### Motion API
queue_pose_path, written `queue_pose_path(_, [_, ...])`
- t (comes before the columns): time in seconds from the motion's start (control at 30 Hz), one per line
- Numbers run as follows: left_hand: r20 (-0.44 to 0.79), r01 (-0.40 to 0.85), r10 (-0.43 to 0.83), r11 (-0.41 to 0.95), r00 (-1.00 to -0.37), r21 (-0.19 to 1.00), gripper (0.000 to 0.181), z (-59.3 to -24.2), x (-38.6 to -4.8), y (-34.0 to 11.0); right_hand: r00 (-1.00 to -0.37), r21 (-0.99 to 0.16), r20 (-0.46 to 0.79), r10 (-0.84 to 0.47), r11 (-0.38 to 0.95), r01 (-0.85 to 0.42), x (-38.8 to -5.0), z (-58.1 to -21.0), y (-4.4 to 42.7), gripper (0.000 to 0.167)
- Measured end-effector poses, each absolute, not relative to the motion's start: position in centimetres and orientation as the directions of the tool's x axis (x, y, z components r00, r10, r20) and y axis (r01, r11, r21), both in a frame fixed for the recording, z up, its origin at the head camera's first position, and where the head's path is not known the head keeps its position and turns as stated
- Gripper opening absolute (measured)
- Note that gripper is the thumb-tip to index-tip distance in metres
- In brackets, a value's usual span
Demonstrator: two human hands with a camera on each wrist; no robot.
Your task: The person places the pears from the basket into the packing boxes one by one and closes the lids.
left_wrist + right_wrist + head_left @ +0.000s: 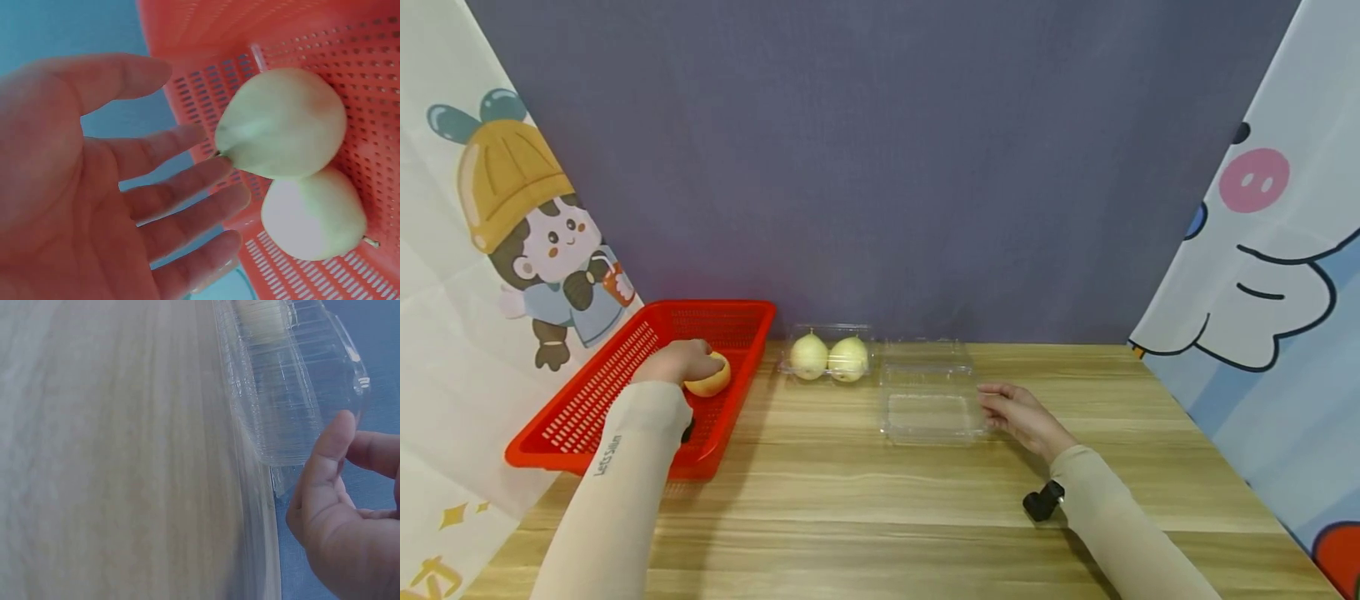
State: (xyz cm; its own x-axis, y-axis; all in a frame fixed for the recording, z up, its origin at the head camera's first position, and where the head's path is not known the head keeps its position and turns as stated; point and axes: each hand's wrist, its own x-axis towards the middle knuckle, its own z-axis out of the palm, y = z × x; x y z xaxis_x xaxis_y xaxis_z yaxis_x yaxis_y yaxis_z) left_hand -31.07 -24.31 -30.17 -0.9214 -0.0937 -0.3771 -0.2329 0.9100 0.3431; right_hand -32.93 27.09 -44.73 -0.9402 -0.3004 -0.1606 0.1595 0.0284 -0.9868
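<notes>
My left hand (676,362) reaches into the red plastic basket (758,375), with a yellow pear (713,385) beside its fingers. In the left wrist view its fingers are spread and fairly straight, nothing held, and the fingertips lie close to a pear (287,122); whether they touch it I cannot tell. A second pear (312,219) rests against the first. My right hand (1018,418) is at the right edge of a clear plastic box (928,412) with its lid folded back. In the right wrist view thumb and index finger pinch the box's rim.
Left of that box stands another clear plastic box (831,329) holding two pears (808,357), near the back of the wooden table (850,517). A dark blue-grey cloth (887,167) hangs behind, with printed cloths (1247,275) at both sides.
</notes>
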Motion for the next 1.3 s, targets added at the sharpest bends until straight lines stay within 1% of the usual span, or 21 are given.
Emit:
queue_pose_path(0.1, [-0.395,-0.277,-0.118,0.885,-0.911,0.375,0.084,-30.6,-31.1,-24.5,-0.941,-0.986,-0.165,-0.296,0.028,0.164,-32.9,-44.8,27.1,0.052])
queue_pose_path(0.23, [-0.398,-0.267,-0.116,0.897,-0.91,0.351,0.084,-31.2,-31.5,-24.8,-0.942,-0.987,-0.16,-0.296,0.025,0.159,-33.0,-44.8,27.1,0.052])
queue_pose_path(0.37, [-0.4,-0.224,-0.095,0.931,-0.911,0.289,0.084,-31.7,-31.9,-24.9,-0.942,-0.987,-0.161,-0.295,0.027,0.161,-33.0,-44.8,27.0,0.053])
queue_pose_path(0.43, [-0.405,-0.215,-0.088,0.936,-0.91,0.279,0.084,-31.8,-32.0,-25.0,-0.943,-0.986,-0.165,-0.289,0.026,0.165,-32.9,-44.7,27.0,0.052])
queue_pose_path(0.5, [-0.415,-0.227,-0.085,0.924,-0.906,0.307,0.085,-32.0,-32.1,-25.0,-0.943,-0.986,-0.164,-0.291,0.026,0.163,-32.8,-44.7,27.0,0.052])
queue_pose_path(0.63, [-0.451,-0.298,-0.103,0.874,-0.886,0.385,0.087,-32.3,-32.3,-25.1,-0.943,-0.986,-0.164,-0.288,0.02,0.165,-32.8,-44.7,26.9,0.052])
queue_pose_path(0.73, [-0.462,-0.314,-0.109,0.864,-0.88,0.394,0.088,-32.6,-32.5,-25.1,-0.943,-0.986,-0.162,-0.292,0.021,0.163,-32.9,-44.7,26.9,0.052])
queue_pose_path(0.93, [-0.432,-0.286,-0.104,0.878,-0.896,0.383,0.09,-33.7,-33.0,-25.7,-0.942,-0.988,-0.156,-0.298,0.024,0.156,-32.7,-44.6,27.0,0.054])
queue_pose_path(1.0, [-0.432,-0.296,-0.106,0.868,-0.896,0.4,0.09,-34.2,-33.1,-25.9,-0.942,-0.987,-0.156,-0.298,0.023,0.156,-32.6,-44.5,27.0,0.054])
queue_pose_path(1.1, [-0.41,-0.261,-0.087,0.882,-0.908,0.392,0.088,-34.8,-33.1,-26.2,-0.941,-0.987,-0.158,-0.299,0.02,0.159,-32.6,-44.5,27.0,0.053])
queue_pose_path(1.2, [-0.423,-0.302,-0.102,0.846,-0.9,0.44,0.087,-34.9,-33.0,-26.2,-0.941,-0.987,-0.16,-0.298,0.019,0.162,-32.6,-44.5,27.0,0.052])
queue_pose_path(1.23, [-0.411,-0.278,-0.094,0.866,-0.907,0.415,0.086,-35.0,-33.0,-26.3,-0.941,-0.986,-0.163,-0.296,0.018,0.165,-32.5,-44.5,27.0,0.052])
queue_pose_path(1.27, [-0.425,-0.308,-0.103,0.84,-0.899,0.447,0.088,-34.9,-32.9,-26.3,-0.941,-0.986,-0.164,-0.295,0.018,0.166,-32.5,-44.5,27.1,0.052])
queue_pose_path(1.3, [-0.427,-0.314,-0.107,0.836,-0.898,0.451,0.089,-34.8,-32.9,-26.2,-0.941,-0.986,-0.166,-0.294,0.019,0.168,-32.5,-44.4,27.1,0.053])
